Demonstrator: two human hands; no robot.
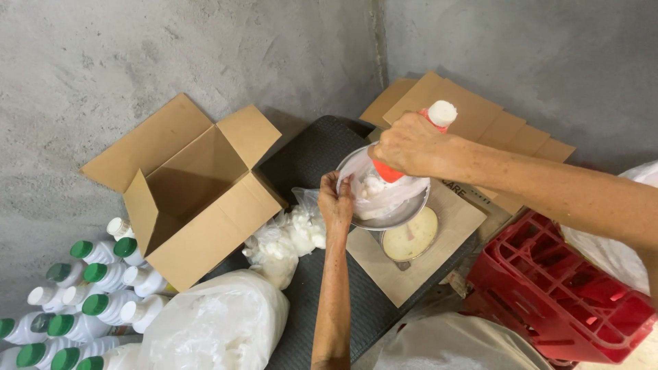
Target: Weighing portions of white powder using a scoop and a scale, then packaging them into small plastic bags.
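Right now my right hand [411, 145] is clamped around an orange bottle [404, 154] with a white cap, holding it tilted over a round metal bowl [411, 214]. The bottle's lower end sits inside the bowl, against a thin clear plastic bag [384, 195] that lines it. My left hand [336, 204] is at the bowl's near left edge, fingers pinched shut on the rim of that bag. So the two hands are close together, the right one above and to the right of the left. The bowl rests on a flat piece of cardboard [449, 229], above a round pale lid or dish [411, 236] that I can only partly see. Just left of my left hand lies a heap of small clear bags with white pieces [284, 243]. Farther left an open cardboard box [195, 188] stands on the floor, with white bottles with green caps [89, 294] near it. A red crate [555, 288] sits at the near right.
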